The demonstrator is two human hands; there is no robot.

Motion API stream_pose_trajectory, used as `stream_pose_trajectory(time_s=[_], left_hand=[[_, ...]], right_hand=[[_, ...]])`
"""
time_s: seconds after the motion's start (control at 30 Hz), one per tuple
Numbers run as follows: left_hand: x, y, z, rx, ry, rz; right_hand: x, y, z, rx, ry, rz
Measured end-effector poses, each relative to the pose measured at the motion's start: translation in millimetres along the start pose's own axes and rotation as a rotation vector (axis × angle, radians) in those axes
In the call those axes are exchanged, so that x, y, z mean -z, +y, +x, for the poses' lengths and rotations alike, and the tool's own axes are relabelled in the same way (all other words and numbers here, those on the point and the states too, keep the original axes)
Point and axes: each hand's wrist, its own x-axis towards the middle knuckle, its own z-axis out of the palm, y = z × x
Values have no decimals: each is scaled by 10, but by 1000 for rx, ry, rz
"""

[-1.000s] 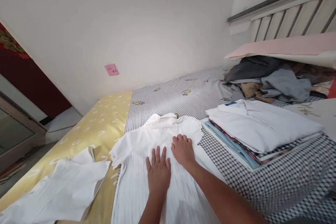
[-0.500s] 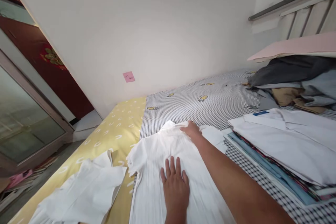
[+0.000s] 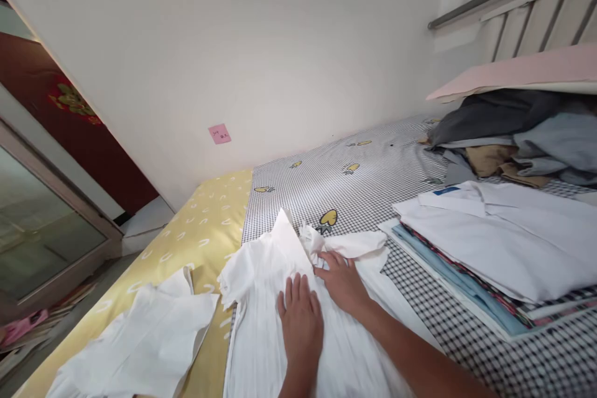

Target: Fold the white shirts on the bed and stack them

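Note:
A white shirt (image 3: 261,298) lies spread on the bed in front of me, its collar end bunched up near the far edge. My left hand (image 3: 301,317) rests flat on the middle of the shirt, fingers stretched out. My right hand (image 3: 342,280) lies just beside it to the right, fingers spread on the crumpled collar fabric (image 3: 347,242). Neither hand grips anything.
A second white garment (image 3: 140,342) lies on the yellow sheet (image 3: 200,230) to the left. A stack of folded clothes (image 3: 489,242) sits on the checked sheet (image 3: 373,180) at right, with a loose pile (image 3: 513,137) behind. The wall runs along the far side.
My right hand pulled back from the shirt's far collar edge toward my left hand, and the collar end is now folded back and bunched. My left hand stayed flat on the shirt.

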Motion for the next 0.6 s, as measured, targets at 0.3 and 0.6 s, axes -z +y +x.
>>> stream_pose_trajectory(time_s=[0.3, 0.6], left_hand=[[279, 157, 755, 287, 129, -358], [140, 440, 1177, 463, 45, -366]], right_hand=[[23, -34, 12, 10, 17, 54], [-26, -30, 22, 11, 65, 35]])
